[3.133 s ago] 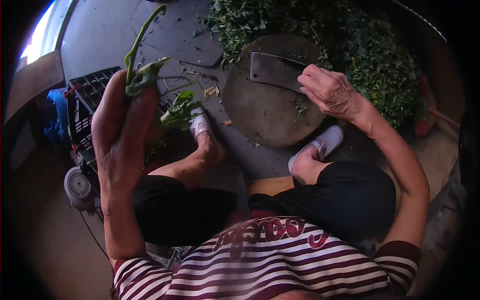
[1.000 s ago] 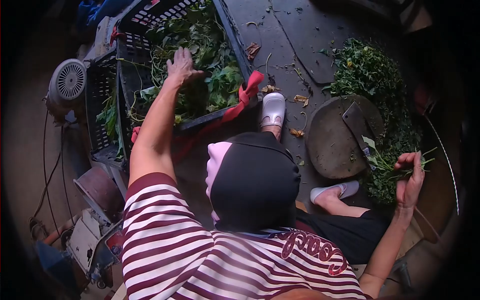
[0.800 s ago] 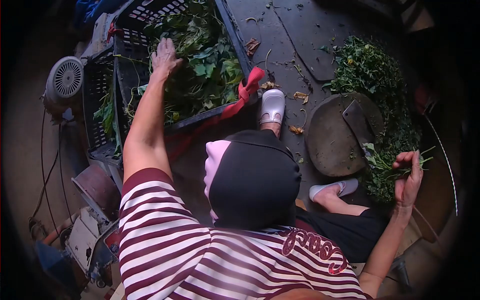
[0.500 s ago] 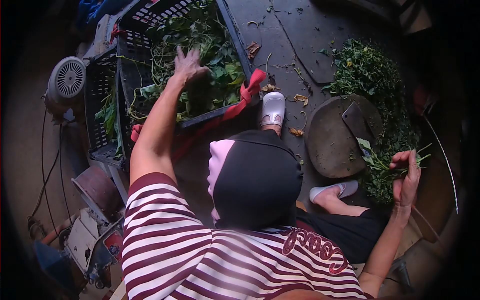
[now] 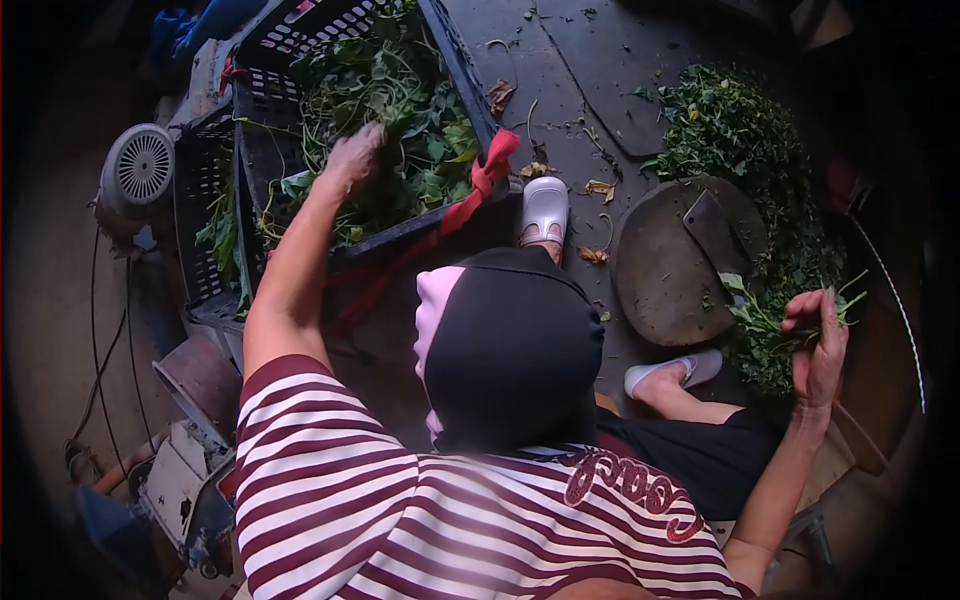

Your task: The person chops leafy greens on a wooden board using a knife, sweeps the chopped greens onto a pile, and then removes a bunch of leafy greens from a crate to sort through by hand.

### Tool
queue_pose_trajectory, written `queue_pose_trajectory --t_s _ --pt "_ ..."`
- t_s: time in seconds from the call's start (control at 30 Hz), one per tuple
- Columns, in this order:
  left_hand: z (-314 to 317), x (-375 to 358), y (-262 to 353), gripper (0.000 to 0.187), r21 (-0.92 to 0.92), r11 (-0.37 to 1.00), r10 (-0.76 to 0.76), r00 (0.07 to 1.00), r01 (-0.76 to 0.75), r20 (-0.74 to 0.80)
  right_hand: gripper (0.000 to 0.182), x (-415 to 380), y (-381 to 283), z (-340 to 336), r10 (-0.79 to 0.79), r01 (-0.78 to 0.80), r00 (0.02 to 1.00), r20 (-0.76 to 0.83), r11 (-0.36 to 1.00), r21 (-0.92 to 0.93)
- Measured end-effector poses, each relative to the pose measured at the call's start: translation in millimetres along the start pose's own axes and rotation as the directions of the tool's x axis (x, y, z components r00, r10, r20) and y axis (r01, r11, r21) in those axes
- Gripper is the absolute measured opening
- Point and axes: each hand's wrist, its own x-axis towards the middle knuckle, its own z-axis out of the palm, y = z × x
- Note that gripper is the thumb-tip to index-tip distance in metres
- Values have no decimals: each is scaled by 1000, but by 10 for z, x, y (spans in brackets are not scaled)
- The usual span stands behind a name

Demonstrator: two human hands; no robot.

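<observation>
My left hand is over the black plastic crate on the left, fingers closed on some leafy vines from the heap inside; slight blur softens its outline. Out to the right, my right hand holds a small bunch of leafy stems between thumb and fingers, the cut ends poking out past the hand. Close by is a round wooden chopping block with a cleaver lying flat on it. Chopped greens are piled beyond and beside the block.
Red cloth is tied at the crate's corner. A second black crate with greens stands left of it, near a motor and other machinery. Dry leaves lie on the floor by my white shoe.
My left hand has drawn back slightly down and left across the crate, its spread fingers now closed on vines. My right hand still holds its bunch in nearly the same place.
</observation>
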Motion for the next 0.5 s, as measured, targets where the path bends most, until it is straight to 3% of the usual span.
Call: queue_pose_trajectory --t_s 0.03,0.07,0.17,0.2,0.33,0.43,0.5 --pt "74 -27 41 67 -150 987 -35 988 57 150 33 -2 -12 7 -4 4 1000 9 1000 -6" --pt "130 -112 162 74 -236 970 38 998 -51 -56 33 -5 -24 12 -8 9 1000 18 1000 -13" --pt "-2 -206 347 83 -267 963 -27 999 38 43 34 -28 -59 52 -19 20 999 34 1000 -16" --pt "-97 -227 415 93 -209 975 -50 994 71 102 34 -37 -68 68 -17 17 999 32 1000 -14" --pt "31 -218 454 104 10 999 -46 997 46 68 34 -78 -99 106 -22 24 997 70 999 -23" --pt "75 -128 390 100 -72 995 -66 992 74 106 34 -87 -104 87 -15 15 998 68 1000 -7" --pt "-22 -164 366 80 -89 996 -3 1000 4 16 34 -99 -97 57 -7 6 998 64 1000 11"
